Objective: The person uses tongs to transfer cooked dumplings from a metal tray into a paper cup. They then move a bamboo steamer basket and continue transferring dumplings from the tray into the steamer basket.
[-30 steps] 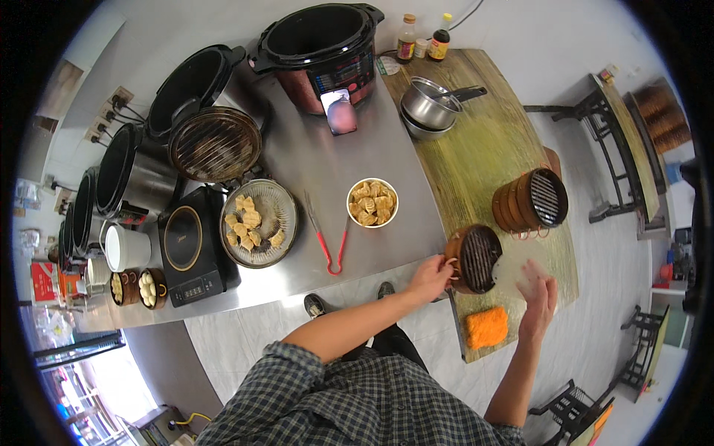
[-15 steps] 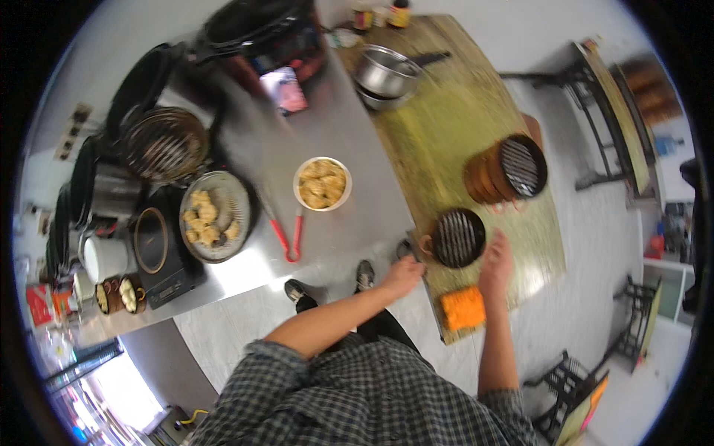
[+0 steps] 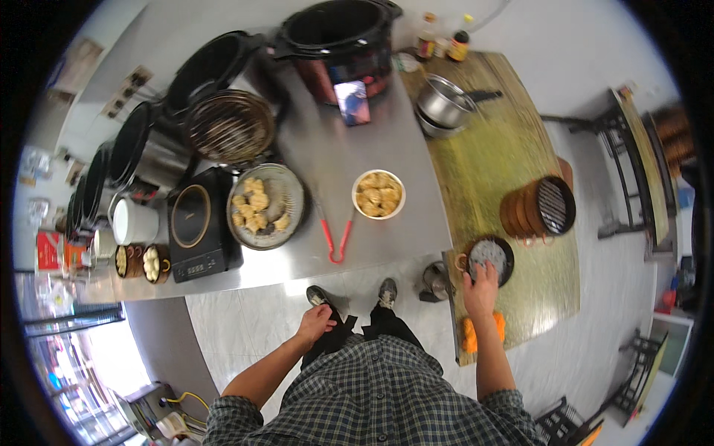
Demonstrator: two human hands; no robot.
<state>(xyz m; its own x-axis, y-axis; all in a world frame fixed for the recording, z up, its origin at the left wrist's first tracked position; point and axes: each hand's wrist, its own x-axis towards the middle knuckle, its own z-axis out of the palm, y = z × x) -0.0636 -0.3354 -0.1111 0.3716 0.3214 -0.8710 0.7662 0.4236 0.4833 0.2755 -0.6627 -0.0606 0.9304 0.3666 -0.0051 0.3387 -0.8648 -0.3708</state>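
A checked button-front shirt (image 3: 338, 401), dark blue-green crossed by pale lines, was buttoned down the middle; its loose sleeves (image 3: 234, 416) stopped well short of the bare left hand (image 3: 316, 324) and right hand (image 3: 481, 288). Below came black trousers (image 3: 398, 325) and dark sneakers (image 3: 317, 295) with pale patches.

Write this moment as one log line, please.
Right hand: over round whitish liner in round dark steamer basket | Left hand: beside black trousers | Nearby: orange cloth
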